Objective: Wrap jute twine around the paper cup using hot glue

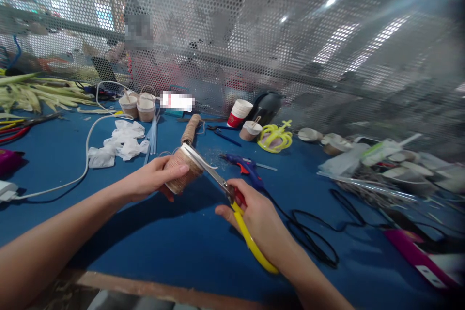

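Note:
My left hand [150, 179] is wrapped round a paper cup covered in brown twine [181, 170], held tilted above the blue table [174, 247]. My right hand [259, 220] grips yellow-handled scissors [232, 203]. Their blades reach up and left to the cup's white rim, touching it. A spool of the same twine [191, 129] lies just behind the cup.
A blue glue gun [247, 166] with its black cord [312, 232] lies right of my hands. Other twine-wrapped cups [138, 105], white scraps [119, 143], a white cable [87, 155], a yellow crown [275, 136] and clutter sit around. A perforated screen [290, 48] stands behind; a person sits beyond it.

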`<state>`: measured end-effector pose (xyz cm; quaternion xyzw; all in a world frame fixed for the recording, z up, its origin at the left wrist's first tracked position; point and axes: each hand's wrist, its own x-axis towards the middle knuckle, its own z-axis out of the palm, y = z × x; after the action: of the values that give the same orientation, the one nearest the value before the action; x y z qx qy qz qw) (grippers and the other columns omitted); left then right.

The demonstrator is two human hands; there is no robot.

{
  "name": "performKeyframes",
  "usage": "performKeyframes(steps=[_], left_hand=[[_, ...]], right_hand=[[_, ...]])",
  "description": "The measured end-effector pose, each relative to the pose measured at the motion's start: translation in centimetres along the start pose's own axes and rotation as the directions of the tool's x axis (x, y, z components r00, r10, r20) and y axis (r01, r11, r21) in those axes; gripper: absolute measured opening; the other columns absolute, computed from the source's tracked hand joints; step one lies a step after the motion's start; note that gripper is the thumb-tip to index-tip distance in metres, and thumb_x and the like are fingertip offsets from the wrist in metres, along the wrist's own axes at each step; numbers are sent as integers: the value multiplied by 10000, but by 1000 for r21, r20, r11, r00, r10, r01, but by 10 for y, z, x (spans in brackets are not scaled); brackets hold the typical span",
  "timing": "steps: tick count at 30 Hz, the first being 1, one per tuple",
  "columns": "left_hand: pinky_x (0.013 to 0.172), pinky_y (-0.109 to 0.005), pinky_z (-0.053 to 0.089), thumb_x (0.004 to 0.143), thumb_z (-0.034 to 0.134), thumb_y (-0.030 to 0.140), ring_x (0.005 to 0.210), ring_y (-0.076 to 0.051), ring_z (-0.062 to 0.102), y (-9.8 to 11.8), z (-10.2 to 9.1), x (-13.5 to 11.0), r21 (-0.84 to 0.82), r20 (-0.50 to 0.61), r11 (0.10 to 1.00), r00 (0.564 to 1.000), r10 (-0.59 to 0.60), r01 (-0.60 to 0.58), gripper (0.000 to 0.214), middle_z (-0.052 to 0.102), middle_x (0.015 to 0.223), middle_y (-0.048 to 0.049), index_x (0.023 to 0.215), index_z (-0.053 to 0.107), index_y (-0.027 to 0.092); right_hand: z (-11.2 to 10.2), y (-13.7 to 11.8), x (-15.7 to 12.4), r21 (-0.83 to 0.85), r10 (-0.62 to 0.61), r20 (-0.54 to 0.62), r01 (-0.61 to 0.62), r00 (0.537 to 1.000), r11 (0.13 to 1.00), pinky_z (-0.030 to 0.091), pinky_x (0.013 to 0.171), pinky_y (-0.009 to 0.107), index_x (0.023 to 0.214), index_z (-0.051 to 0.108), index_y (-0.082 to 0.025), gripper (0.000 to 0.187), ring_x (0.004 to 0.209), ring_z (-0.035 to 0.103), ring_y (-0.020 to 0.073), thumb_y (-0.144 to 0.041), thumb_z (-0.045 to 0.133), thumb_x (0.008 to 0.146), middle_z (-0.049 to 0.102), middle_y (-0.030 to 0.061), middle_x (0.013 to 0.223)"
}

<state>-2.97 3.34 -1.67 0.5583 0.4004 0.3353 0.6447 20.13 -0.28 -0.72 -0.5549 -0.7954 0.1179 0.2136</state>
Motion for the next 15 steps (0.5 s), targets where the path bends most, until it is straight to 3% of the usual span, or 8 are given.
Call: performKeyframes(steps=[8, 12, 15], left_hand=[[500, -234, 487, 703, 598, 528, 698, -155, 559, 4, -2, 1, 55, -64, 998, 998, 4, -1, 570, 604, 900, -111, 1058, 532, 88], [573, -270, 524, 682, 612, 554, 741, -164, 581, 3, -9, 2, -150, -10, 988, 999, -41, 39, 561, 611, 927, -97, 1056, 554, 139], [569, -298, 530, 662, 607, 589, 693, -182, 614, 1, -9, 3, -298, 111, 944, 987, -114, 143, 579, 622, 860, -99, 1011, 579, 127]], right_hand=[[-3, -2, 1, -26, -8, 5, 8, 1000, 1000, 418, 552, 240, 878, 546, -191, 260, 549, 510, 134, -398, 627, 744, 577, -14, 647], [-4, -3, 0, -13, -33, -40, 32, 999, 999, 426, 563, 241, 865, 544, -186, 257, 550, 510, 133, -403, 621, 750, 583, -8, 656], [-2, 0, 1, -15, -54, -55, 53, 997, 998, 428, 561, 241, 883, 540, -186, 282, 549, 509, 132, -415, 627, 744, 571, -11, 657]])
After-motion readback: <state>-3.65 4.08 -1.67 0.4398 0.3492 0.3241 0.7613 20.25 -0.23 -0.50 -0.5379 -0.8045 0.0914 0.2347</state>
